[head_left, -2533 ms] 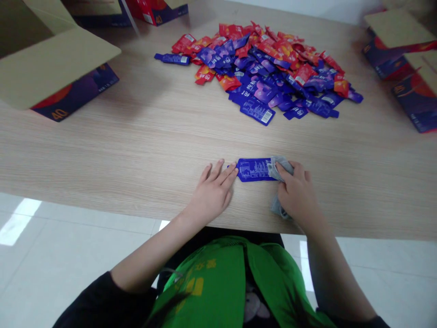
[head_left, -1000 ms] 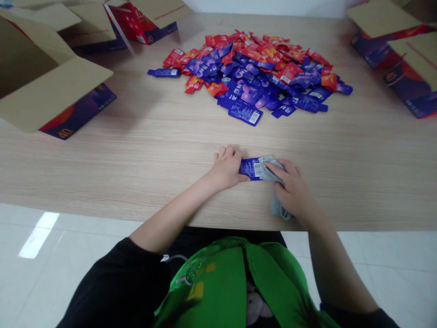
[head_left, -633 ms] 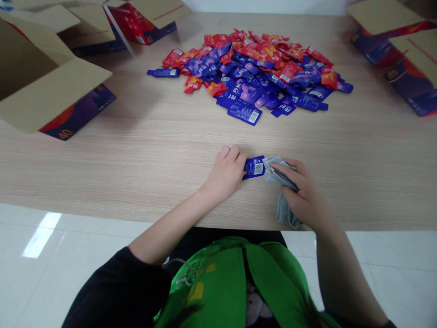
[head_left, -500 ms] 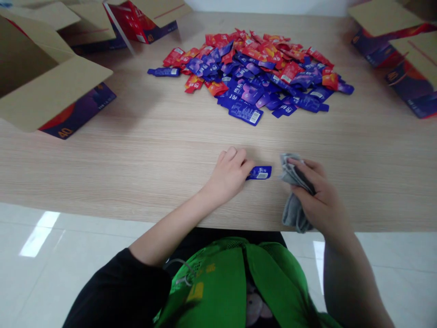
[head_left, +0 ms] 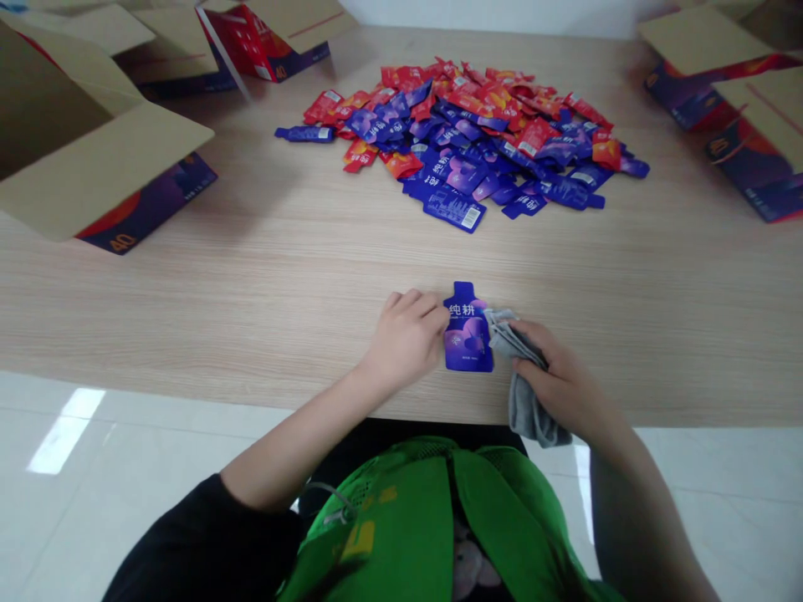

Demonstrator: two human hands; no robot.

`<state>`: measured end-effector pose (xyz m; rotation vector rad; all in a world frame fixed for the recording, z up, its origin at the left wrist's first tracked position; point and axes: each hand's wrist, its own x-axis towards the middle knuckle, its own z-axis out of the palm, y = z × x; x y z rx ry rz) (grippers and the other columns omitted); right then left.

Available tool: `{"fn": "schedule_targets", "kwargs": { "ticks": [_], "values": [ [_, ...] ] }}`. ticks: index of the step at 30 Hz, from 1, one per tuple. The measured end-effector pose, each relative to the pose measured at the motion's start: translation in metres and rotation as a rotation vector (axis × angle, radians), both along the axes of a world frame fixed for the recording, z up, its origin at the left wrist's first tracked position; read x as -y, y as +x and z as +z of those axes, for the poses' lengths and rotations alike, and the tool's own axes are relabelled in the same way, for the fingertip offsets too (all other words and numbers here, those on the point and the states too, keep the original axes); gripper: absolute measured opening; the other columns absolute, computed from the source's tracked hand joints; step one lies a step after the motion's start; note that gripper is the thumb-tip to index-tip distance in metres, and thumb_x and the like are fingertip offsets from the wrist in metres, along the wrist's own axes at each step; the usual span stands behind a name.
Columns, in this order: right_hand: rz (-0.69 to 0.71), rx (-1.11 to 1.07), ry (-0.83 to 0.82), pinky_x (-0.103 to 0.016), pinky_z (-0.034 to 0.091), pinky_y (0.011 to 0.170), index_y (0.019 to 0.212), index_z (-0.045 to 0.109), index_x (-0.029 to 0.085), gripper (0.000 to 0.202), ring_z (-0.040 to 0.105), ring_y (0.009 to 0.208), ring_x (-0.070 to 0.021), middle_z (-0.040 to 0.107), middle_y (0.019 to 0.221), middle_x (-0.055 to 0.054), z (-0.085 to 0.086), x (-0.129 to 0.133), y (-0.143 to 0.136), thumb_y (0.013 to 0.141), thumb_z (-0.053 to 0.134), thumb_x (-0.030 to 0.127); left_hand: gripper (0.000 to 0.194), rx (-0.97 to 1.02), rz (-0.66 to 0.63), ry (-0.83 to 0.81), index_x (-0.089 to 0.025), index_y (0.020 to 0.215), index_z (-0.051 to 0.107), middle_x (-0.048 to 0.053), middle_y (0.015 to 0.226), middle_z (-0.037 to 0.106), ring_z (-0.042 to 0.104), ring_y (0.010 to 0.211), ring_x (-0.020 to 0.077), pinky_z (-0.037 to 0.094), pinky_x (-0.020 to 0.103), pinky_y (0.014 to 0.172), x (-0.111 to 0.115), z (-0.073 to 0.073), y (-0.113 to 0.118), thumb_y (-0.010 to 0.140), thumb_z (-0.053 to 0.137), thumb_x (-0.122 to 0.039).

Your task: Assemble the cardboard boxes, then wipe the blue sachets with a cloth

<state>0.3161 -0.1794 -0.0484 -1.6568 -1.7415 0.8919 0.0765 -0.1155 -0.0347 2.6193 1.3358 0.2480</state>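
At the left end of the bench I count at least three open cartons; their flaps overlap, so there may be more. The person's left hand comes next, fingers curled inward, tips against the left edge of one blue pouch; whether that grip pinches it, I can't tell. The pouch lies on the bench between the two hands, printed front up, narrow neck pointing away from the person. Beyond it sits one heap of red and blue pouches, too jumbled to count. One grey cloth meets the pouch's right edge, bunched in the right hand, whose grip is closed firmly around it. Farther right stand two more cartons.

Half a second ago the pouch poked out sideways from the left hand, barcode showing, and the cloth was clear of it; now it's turned over and the cloth touches it.
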Motion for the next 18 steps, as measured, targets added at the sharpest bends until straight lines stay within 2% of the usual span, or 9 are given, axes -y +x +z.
{"fn": "schedule_targets", "kwargs": {
  "ticks": [2,4,6,9,12,15,18],
  "values": [
    [-0.035,-0.016,-0.022,-0.056,0.040,0.117,0.130,0.058,0.029,0.041,0.058,0.130,-0.0276,0.064,0.136,-0.009,0.001,-0.001,-0.008,0.089,0.053,0.025,0.030,-0.014,0.117,-0.026,-0.017,0.114,0.066,0.012,0.114,0.068,0.057,0.102,0.0295,0.044,0.044,0.086,0.016,0.001,0.015,0.103,0.044,-0.033],
    [-0.046,-0.051,-0.051,-0.055,0.043,0.115,0.131,0.056,0.029,0.043,0.060,0.127,-0.0273,0.065,0.136,-0.009,0.002,-0.002,-0.013,0.089,0.054,0.027,0.053,-0.052,0.198,-0.025,-0.010,0.131,0.059,0.019,0.130,0.062,0.055,0.110,0.0347,0.045,0.048,0.088,0.030,-0.005,0.030,0.101,0.046,-0.052],
    [-0.023,-0.104,-0.063,-0.053,0.045,0.113,0.132,0.054,0.029,0.044,0.061,0.125,-0.0266,0.065,0.135,-0.008,0.004,-0.003,-0.014,0.088,0.056,0.027,0.070,-0.073,0.217,-0.024,-0.006,0.145,0.049,0.022,0.142,0.054,0.051,0.118,0.0376,0.044,0.051,0.094,0.036,-0.012,0.039,0.098,0.052,-0.059],
    [-0.043,-0.139,-0.030,-0.050,0.047,0.110,0.132,0.054,0.029,0.045,0.063,0.121,-0.0261,0.065,0.132,-0.008,0.010,-0.007,-0.006,0.087,0.058,0.027,0.068,-0.060,0.127,-0.054,-0.013,0.154,0.042,0.019,0.150,0.049,0.048,0.127,0.0370,0.042,0.052,0.101,0.033,-0.016,0.038,0.096,0.060,-0.045],
    [-0.107,-0.052,0.003,-0.052,0.050,0.104,0.130,0.055,0.029,0.044,0.065,0.115,-0.0284,0.066,0.126,-0.008,0.017,-0.014,0.007,0.087,0.059,0.026,0.051,-0.059,0.035,-0.084,-0.023,0.149,0.050,0.015,0.154,0.047,0.045,0.133,0.0370,0.041,0.053,0.102,0.023,-0.009,0.027,0.098,0.056,-0.027],
    [-0.148,0.082,0.070,-0.056,0.049,0.104,0.128,0.058,0.028,0.043,0.063,0.119,-0.0315,0.065,0.125,-0.010,0.020,-0.022,0.015,0.085,0.057,0.025,0.037,-0.039,0.055,-0.031,-0.019,0.133,0.065,0.014,0.153,0.050,0.044,0.136,0.0367,0.040,0.053,0.104,0.016,-0.005,0.019,0.099,0.048,-0.017],
    [-0.186,0.207,0.170,-0.058,0.046,0.108,0.122,0.062,0.027,0.038,0.055,0.130,-0.0337,0.056,0.135,-0.013,0.017,-0.027,0.016,0.085,0.058,0.025,0.033,0.060,0.020,0.017,-0.015,0.129,0.066,0.012,0.150,0.055,0.045,0.136,0.0335,0.038,0.050,0.108,0.017,-0.011,0.015,0.099,0.051,-0.021]
  ]
}}
